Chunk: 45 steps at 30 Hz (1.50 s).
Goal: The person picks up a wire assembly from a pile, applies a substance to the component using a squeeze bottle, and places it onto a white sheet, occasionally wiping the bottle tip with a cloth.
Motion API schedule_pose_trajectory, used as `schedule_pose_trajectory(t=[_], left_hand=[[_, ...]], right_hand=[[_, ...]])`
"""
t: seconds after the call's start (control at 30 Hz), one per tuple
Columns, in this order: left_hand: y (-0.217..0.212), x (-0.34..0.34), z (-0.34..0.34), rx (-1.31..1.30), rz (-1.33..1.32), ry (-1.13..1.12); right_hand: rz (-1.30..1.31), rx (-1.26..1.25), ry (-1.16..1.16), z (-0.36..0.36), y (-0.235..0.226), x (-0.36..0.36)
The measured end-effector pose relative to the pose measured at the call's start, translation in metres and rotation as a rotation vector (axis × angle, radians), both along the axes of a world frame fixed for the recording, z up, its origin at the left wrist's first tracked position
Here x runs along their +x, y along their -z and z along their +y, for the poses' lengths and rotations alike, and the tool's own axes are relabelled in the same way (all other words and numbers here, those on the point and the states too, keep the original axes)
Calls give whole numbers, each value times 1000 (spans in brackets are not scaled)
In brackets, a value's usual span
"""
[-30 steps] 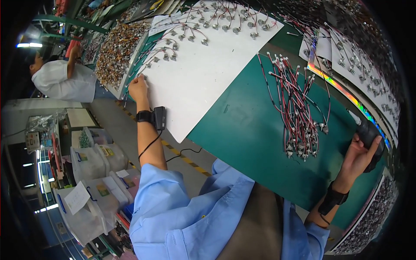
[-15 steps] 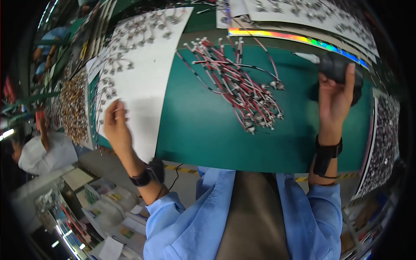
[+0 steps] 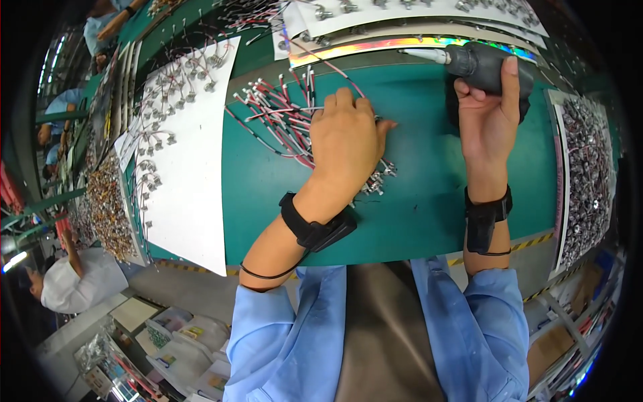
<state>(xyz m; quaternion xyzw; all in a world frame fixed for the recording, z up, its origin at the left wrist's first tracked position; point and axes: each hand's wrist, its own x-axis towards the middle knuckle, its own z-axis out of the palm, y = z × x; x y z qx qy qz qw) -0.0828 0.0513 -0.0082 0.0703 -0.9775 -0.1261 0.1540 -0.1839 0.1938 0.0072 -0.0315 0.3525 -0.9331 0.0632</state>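
My left hand (image 3: pixel 345 144) reaches over a pile of red, black and white wires (image 3: pixel 271 117) with small metal parts at their ends. Its fingers are bent down at the pile's right side, and the fingertips are mostly hidden, so what they grip cannot be made out. One red wire (image 3: pixel 331 65) runs from the back edge down to these fingers. Raised at the right, my right hand (image 3: pixel 492 117) is closed around a dark squeeze bottle (image 3: pixel 479 67). The bottle lies sideways, its white pointed nozzle (image 3: pixel 425 55) pointing left.
The pile lies on a green mat (image 3: pixel 415 221). A white sheet (image 3: pixel 184 194) on the left carries rows of wired metal parts, and another white sheet (image 3: pixel 429 10) with parts is at the back. A tray of small metal parts (image 3: pixel 586 174) stands at the right. Other people work at the far left.
My left hand has moved right, from the white sheet onto the wire pile. My right hand still holds the bottle, now in clearer view. The whole view has shifted a little.
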Motion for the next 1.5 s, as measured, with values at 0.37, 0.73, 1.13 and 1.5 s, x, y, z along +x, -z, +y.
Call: schedule_pose_trajectory(t=[0.37, 0.73, 1.13, 1.5], left_hand=[[10, 9, 8, 1, -31, -26], [-21, 26, -27, 1032, 213, -133], [-2, 40, -26, 1542, 393, -109], [-3, 41, -26, 1474, 436, -63]], right_hand=[[4, 20, 20, 2, -2, -1], [107, 15, -73, 7, 3, 6], [443, 377, -15, -15, 2, 49], [500, 483, 95, -19, 6, 53]])
